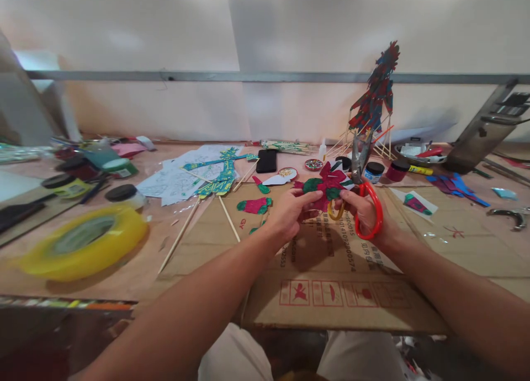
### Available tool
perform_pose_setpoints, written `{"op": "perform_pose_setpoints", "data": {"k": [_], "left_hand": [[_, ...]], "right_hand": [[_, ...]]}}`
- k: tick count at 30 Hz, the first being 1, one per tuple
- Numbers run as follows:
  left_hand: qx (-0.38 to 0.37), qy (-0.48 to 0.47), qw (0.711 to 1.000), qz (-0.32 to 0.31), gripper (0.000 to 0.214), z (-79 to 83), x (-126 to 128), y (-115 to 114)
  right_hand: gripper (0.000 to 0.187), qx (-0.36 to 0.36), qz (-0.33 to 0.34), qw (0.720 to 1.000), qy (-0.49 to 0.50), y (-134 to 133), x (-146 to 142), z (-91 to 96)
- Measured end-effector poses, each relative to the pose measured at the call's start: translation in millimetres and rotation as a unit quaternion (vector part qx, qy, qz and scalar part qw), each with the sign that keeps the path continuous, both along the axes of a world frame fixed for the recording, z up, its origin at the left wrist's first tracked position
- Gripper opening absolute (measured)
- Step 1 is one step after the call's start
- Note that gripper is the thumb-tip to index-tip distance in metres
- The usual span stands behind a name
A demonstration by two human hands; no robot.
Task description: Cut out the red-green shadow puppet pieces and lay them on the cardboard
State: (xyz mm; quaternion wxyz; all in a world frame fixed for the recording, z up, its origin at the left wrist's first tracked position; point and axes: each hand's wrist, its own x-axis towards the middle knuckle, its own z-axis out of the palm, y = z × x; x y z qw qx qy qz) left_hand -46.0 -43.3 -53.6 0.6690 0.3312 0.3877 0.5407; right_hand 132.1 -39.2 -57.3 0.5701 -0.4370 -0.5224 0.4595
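My left hand point(290, 210) pinches a magenta and green painted cutout point(312, 186) over the cardboard. Red-handled scissors point(376, 215) hang in my right hand point(361, 207), their blades pointing up and away from me. The fingertips of that hand also meet the cutout's right side. A second, yellowish handle loop shows below the fingers. Under both hands lies a flat cardboard sheet point(327, 265) with printed marks. Small magenta and green pieces point(253, 205) rest left of my left hand, and a similar piece on white paper point(416, 203) is at the right.
A yellow tape roll point(120, 243) and paint jars point(124, 194) stand at the left. Blue-yellow cutouts on sticks point(221, 174) lie over drawings beside a black phone point(266, 160). Behind my right hand, a red-blue figure point(379, 91) stands on sticks near more jars point(374, 172).
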Motion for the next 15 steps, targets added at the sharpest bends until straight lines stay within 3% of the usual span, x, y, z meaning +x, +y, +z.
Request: {"op": "perform_pose_setpoints", "data": {"k": [5, 8, 11, 15], "left_hand": [[0.09, 0.099, 0.991, -0.001, 0.032, 7.0, -17, 10], [0.137, 0.18, 0.974, -0.024, 0.027, 12.2, -26, 13], [0.137, 0.225, 0.963, -0.056, 0.022, 13.7, -29, 10], [0.11, 0.193, 0.972, -0.08, 0.021, 15.2, -29, 8]], "right_hand": [[0.028, 0.006, 0.002, 0.994, -0.112, 3, 6, 11.8], [0.033, 0.032, 0.011, 0.988, -0.152, 1, 6, 14.4], [0.039, 0.029, 0.047, 0.985, -0.164, -3, 3, 13.4], [0.031, 0.023, 0.062, 0.989, -0.132, -6, -1, 16.2]]}}
